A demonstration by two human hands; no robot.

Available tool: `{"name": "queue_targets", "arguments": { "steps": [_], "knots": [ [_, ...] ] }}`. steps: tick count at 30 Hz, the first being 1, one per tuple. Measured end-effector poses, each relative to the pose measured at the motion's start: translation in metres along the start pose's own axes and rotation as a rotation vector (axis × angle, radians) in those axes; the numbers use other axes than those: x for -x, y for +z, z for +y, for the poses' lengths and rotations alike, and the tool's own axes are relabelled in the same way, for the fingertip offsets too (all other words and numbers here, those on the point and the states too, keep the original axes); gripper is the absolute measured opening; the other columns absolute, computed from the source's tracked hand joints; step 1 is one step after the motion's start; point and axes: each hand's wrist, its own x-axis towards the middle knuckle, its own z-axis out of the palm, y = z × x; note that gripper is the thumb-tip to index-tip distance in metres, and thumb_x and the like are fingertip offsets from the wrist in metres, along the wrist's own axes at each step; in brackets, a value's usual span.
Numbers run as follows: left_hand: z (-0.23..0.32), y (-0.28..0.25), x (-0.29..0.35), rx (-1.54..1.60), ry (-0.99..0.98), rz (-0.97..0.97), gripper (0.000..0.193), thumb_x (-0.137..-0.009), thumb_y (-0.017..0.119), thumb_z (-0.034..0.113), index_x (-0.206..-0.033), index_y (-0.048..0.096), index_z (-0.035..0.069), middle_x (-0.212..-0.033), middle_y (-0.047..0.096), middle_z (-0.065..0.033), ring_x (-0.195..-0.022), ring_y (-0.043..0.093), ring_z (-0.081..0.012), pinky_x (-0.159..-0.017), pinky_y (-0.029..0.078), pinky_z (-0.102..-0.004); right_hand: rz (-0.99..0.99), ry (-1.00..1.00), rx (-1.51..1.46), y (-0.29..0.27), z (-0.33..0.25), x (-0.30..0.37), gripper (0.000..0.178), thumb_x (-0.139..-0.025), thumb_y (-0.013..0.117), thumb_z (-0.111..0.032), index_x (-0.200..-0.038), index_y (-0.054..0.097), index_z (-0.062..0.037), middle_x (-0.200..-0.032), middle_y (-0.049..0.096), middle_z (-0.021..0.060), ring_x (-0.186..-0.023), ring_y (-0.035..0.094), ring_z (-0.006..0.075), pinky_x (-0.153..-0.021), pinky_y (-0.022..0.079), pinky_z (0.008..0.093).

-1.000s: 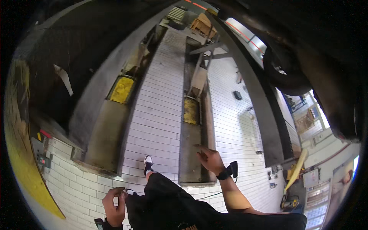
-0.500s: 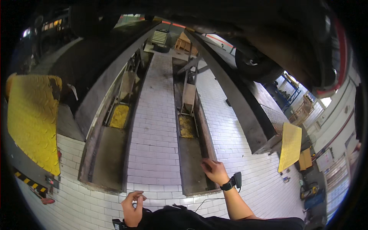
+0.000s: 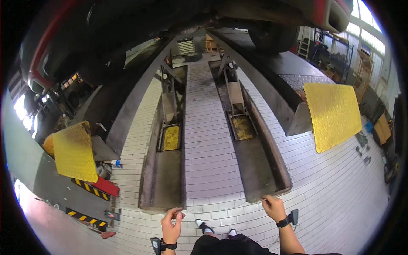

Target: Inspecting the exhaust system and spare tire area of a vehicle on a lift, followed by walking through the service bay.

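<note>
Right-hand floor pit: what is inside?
Inside the pit: a yellow plate and, beyond it, a metal frame. The frame hides part of the pit floor behind it; anything there cannot be seen.

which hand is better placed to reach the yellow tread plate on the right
Probably the right hand: it looks empty and is on the same side as that yellow tread plate, while the left hand is farther across.

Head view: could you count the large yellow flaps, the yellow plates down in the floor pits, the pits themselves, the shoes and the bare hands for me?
Large yellow flaps: 2
Yellow plates: 2
Floor pits: 2
Shoes: 2
Bare hands: 2
Total: 10
</note>
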Motion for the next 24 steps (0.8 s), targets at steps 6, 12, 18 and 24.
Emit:
{"name": "queue_targets", "arguments": {
  "steps": [6, 12, 18, 24],
  "knots": [
    [0.035, 0.005, 0.006, -0.08, 0.042, -0.075, 0.018, -0.092, 0.061, 0.009, -0.107, 0.064, 0.001, -0.087, 0.071, -0.0111, -0.084, 0.071, -0.0177, -0.075, 0.053, -0.029, 0.119, 0.158, -0.032, -0.032, 0.032, 0.074, 0.004, -0.084, 0.065, -0.004, -0.085, 0.062, -0.0008, -0.064, 0.059, 0.0166, -0.054, 0.057, 0.0288, -0.051, 0.043, 0.0353],
    [0.051, -0.013, 0.014, -0.167, 0.195, -0.196, 0.019, -0.093, 0.061, 0.011, -0.11, 0.064, 0.004, -0.093, 0.07, -0.0112, -0.086, 0.07, -0.0208, -0.074, 0.054, -0.0303, 0.175, 0.143, 0.012, -0.039, 0.038, 0.108, 0.017, -0.086, 0.066, -0.006, -0.076, 0.054, 0.001, -0.058, 0.052, 0.0165, -0.049, 0.05, 0.0297, -0.049, 0.038, 0.0372],
    [0.05, -0.071, 0.049, -0.146, 0.271, -0.081, 0.02, -0.093, 0.059, 0.012, -0.111, 0.064, 0.003, -0.095, 0.07, -0.0121, -0.085, 0.07, -0.0213, -0.076, 0.054, -0.0306, 0.294, 0.102, -0.07, -0.025, -0.011, 0.13, 0.009, -0.085, 0.066, -0.005, -0.084, 0.059, 0.0011, -0.058, 0.051, 0.0131, -0.048, 0.044, 0.0209, -0.048, 0.035, 0.0331],
    [-0.025, -0.147, 0.151, -0.139, 0.147, 0.008, 0.023, -0.092, 0.063, 0.016, -0.111, 0.065, 0.004, -0.092, 0.071, -0.0115, -0.083, 0.07, -0.0205, -0.072, 0.053, -0.03, 0.17, -0.064, -0.021, 0.009, -0.092, 0.17, 0.011, -0.082, 0.067, -0.008, -0.091, 0.063, -0.0019, -0.067, 0.061, 0.0166, -0.058, 0.061, 0.0297, -0.054, 0.045, 0.0366]
  ]
}}
